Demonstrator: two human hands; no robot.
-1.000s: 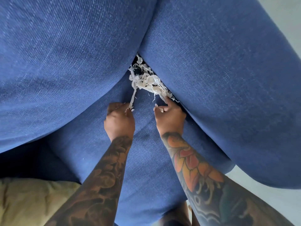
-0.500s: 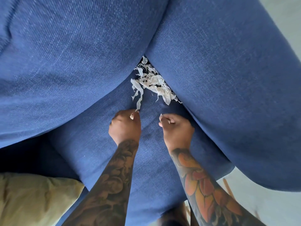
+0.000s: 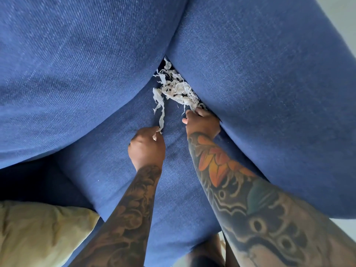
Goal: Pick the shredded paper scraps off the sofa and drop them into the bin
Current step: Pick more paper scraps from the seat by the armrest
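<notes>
Head view: the scraps (image 3: 176, 89) are a loose tangle of thin, crumpled white strips, wedged at the back of the seat (image 3: 134, 180) where it meets the two back cushions, one on the left (image 3: 77, 74) and one on the right (image 3: 269, 93). The upper strips run up into the dark gap between the cushions.

They look nearly weightless, limp and easy to tear. A pull on one strand is likely to draw out only that strand or snap it. The better hold, I judge, is a gathered pinch low in the thick part of the clump, with the fingers scooped under it along the seat.

The left hand (image 3: 147, 147) is curled closed, thumb and forefinger pinching the lower end of one long strip that trails from the clump's left edge. The clump itself lies beyond its knuckles, apart from the hand.

The right hand (image 3: 202, 122) is at the clump's lower right edge, against the right cushion. Its fingers are bent around the nearest strands and touch them; how much paper it holds cannot be told.

The bin is not in sight. A yellow pillow (image 3: 38, 234) lies at the seat's near left corner.
</notes>
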